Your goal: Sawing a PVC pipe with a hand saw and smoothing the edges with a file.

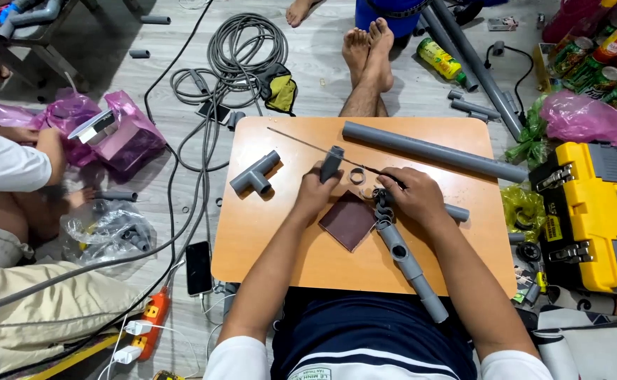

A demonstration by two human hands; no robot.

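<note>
From the head camera we look down on a low wooden desk (287, 246) set on the floor. Our left hand (315, 191) is closed around a short grey pipe piece (331, 163), holding it upright near the desk's middle. Our right hand (412, 197) is closed on the top end of a grey pipe assembly (410, 267) — its fingers curl over the fitting, and the assembly runs down toward our lap. A thin metal rod (308, 144) lies slanted across the desk and passes just behind both hands; we cannot tell whether the right hand also pinches it. Between the hands sits a small grey ring (357, 176), and just below them a dark brown square of sandpaper (348, 220) lies flat. A grey tee fitting (254, 173) rests to the left, well apart from the hands, and a long grey pipe (435, 151) lies along the far edge.

Off the desk — a yellow toolbox (593, 211) on the right, a coil of grey cable (241, 53) beyond, a phone (198, 267) on the floor, and another person's arm (13, 165) at the left.
</note>
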